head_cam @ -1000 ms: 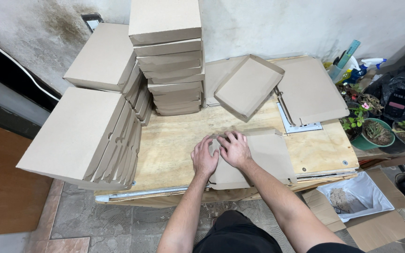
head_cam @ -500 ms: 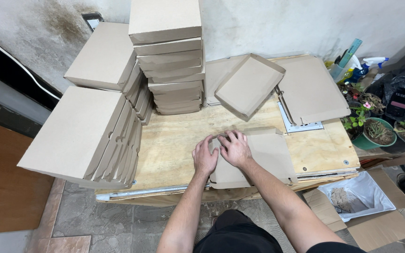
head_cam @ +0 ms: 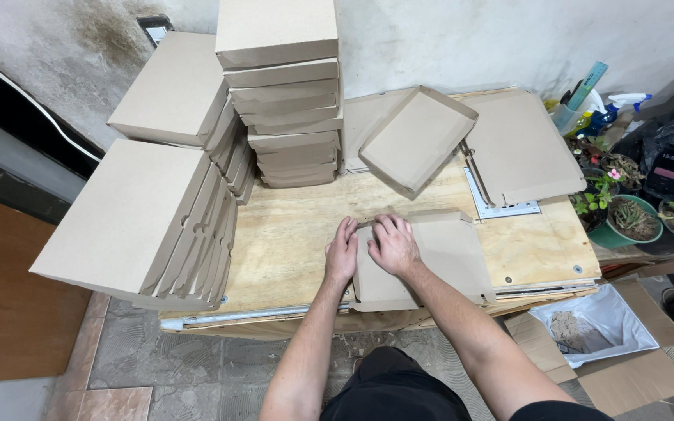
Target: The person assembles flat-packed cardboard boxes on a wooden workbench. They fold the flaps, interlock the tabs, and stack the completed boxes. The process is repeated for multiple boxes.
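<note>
Both forearms reach forward over the wooden table [head_cam: 290, 234]. The left hand [head_cam: 342, 253] lies palm down, fingers extended, along the left edge of a flat cardboard sheet [head_cam: 431, 257] near the table's front edge. The right hand [head_cam: 394, 244] presses on the sheet, fingers curled. Their fingertips hide the fold.

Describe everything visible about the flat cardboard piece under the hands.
The flat cardboard piece is plain brown, unprinted board, a cut blank lying flat on the wooden table near its front edge, which its near end overhangs. Its far edge is folded up into a low flap, and small notches show along its right side. The left hand presses on its left edge, and the right hand rests palm down on its upper left part, fingertips by the raised flap. It looks clean and uncreased.
</note>
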